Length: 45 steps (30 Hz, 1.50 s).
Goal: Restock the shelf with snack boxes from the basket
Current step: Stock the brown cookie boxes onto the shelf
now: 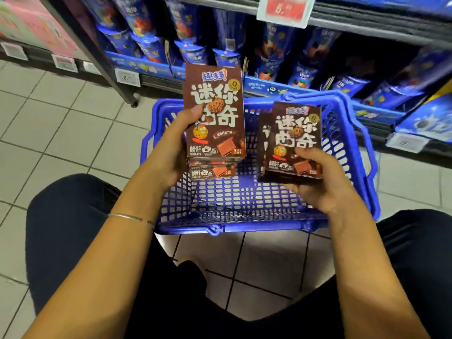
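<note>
Currently left grip (171, 152) pinches stacked boxes (215, 113); right grip (320, 184) cradles another box (296, 128).

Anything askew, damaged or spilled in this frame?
Nothing damaged or spilled. Only oddity: the left hand grips two brown boxes unevenly, the rear box sitting lower than the front box. The right hand holds a third box, intact.

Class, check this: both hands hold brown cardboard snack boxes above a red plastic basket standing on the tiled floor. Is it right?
Not quite: the plastic mesh basket is blue, not red. In the head view the left hand and right hand both hold brown cardboard snack boxes above it; it stands on the tiled floor.
</note>
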Each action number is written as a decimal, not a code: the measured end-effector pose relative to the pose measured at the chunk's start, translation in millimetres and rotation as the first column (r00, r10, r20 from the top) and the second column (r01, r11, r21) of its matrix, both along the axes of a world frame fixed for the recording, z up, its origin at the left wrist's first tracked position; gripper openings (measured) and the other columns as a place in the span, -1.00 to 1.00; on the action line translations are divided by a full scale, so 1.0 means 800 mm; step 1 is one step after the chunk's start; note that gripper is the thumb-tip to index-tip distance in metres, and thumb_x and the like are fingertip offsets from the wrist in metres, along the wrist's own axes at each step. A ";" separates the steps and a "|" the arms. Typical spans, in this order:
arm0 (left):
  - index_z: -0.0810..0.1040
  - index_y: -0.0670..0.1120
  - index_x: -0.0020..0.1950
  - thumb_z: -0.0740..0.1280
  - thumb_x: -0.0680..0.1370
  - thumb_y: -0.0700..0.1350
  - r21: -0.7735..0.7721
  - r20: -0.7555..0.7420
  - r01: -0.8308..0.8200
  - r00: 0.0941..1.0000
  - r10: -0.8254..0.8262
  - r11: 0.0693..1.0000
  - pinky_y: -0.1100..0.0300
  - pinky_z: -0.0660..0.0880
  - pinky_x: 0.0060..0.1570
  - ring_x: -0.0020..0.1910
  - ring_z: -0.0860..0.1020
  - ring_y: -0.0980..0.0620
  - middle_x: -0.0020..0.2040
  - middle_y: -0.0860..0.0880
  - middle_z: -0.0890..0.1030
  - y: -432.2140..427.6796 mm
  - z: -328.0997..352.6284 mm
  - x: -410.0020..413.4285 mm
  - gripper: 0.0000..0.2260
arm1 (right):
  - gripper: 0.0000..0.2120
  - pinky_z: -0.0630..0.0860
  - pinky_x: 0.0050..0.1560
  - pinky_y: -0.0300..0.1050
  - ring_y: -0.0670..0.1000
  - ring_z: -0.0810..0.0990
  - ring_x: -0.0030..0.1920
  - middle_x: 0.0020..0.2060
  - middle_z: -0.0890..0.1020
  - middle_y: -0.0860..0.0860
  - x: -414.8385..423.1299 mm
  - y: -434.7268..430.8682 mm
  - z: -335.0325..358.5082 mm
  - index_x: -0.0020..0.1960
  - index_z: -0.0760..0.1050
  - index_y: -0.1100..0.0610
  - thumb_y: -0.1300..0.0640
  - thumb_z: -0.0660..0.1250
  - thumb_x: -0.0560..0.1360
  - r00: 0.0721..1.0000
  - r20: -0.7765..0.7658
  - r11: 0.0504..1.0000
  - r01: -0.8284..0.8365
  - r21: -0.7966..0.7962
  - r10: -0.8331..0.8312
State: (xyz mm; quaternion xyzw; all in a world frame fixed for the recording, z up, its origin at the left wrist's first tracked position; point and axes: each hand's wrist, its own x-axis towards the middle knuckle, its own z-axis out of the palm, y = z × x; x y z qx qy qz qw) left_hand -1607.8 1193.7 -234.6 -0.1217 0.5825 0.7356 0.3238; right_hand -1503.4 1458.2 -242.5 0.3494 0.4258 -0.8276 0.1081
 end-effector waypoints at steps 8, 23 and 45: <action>0.58 -0.08 0.41 0.51 0.36 0.24 -0.081 0.130 0.029 0.991 -0.019 0.996 -0.02 0.68 0.04 0.13 0.73 -0.15 0.20 -0.14 0.73 0.045 0.175 0.045 -0.30 | -0.69 0.59 0.17 0.23 0.19 0.68 0.16 0.15 0.70 0.14 0.039 0.008 0.265 0.10 0.69 0.11 0.17 0.44 0.37 0.980 -0.175 0.987 0.072 -0.144 -0.097; 0.50 -0.15 0.50 0.39 0.53 0.13 -0.035 0.040 0.086 0.996 -0.085 0.996 -0.04 0.66 0.11 0.32 0.62 -0.27 0.33 -0.26 0.64 0.128 0.781 0.129 -0.39 | -0.73 0.64 0.00 0.05 0.15 0.72 0.02 0.05 0.73 0.13 0.102 0.022 0.855 0.08 0.69 0.15 0.18 0.40 0.39 0.942 -0.334 0.999 0.010 -0.042 -0.023; 0.77 -0.02 0.15 0.42 0.46 0.44 0.309 -0.085 0.454 0.888 -0.452 0.835 -0.20 0.67 -0.04 0.12 0.73 -0.26 0.19 -0.19 0.73 0.315 0.997 0.250 -0.42 | -0.87 0.64 -0.02 0.16 0.10 0.73 -0.10 -0.03 0.75 0.09 0.270 0.137 1.130 -0.08 0.75 0.07 0.05 0.45 0.46 0.837 -0.535 0.930 0.279 0.241 -0.113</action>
